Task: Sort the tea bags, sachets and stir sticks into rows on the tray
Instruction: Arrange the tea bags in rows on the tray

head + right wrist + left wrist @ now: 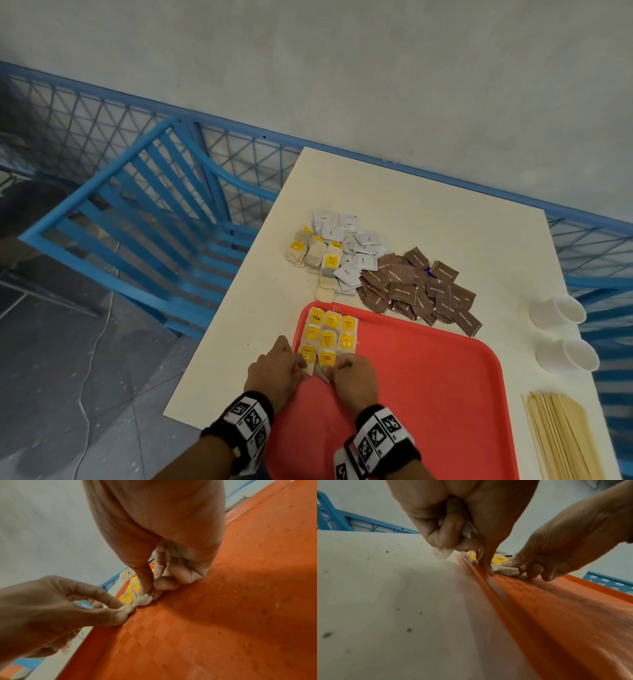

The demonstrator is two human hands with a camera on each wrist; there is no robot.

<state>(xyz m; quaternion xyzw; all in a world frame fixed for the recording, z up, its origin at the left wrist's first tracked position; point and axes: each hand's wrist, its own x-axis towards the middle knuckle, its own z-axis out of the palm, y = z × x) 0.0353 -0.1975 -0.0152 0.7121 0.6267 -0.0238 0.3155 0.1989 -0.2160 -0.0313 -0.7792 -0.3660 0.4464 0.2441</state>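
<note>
Each hand pinches one tea bag at the near end of the block of tea bags in the far left corner of the red tray: the left hand holds the tea bag by the rim, the right hand the next tea bag. To do this well, lay both flat, yellow tags up, edges touching the bags beyond. Let go gently so the rows stay straight.

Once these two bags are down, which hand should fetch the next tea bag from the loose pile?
Probably left. The loose tea bags lie beyond the tray's far-left corner, straight ahead of the left hand. The right hand sits further right and would reach across the laid rows.
</note>
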